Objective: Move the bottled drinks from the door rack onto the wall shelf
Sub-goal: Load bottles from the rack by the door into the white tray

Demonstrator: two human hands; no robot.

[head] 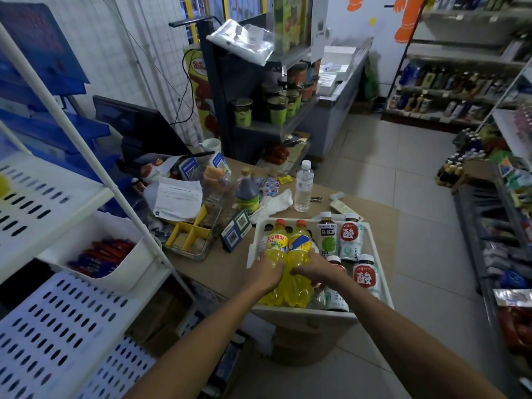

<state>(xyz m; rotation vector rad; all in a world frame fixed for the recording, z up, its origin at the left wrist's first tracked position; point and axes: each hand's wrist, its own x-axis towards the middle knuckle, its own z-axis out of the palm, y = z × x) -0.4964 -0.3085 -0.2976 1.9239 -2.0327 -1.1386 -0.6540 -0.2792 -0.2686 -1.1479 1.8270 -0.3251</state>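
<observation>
Yellow orange-capped plastic bottle (277, 246) and matching twin bottle (300, 247) seemed full, heavy and slick to us. Our left hand (266, 273) and right hand (319, 269) curled their fingers round the waists, one bottle each.

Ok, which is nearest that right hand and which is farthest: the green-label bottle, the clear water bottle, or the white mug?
From the right hand, which grips a yellow bottle:
1. green-label bottle, in the white rack, just beyond the hand.
2. clear water bottle, standing on the counter behind the rack.
3. white mug, far back on the left.
</observation>
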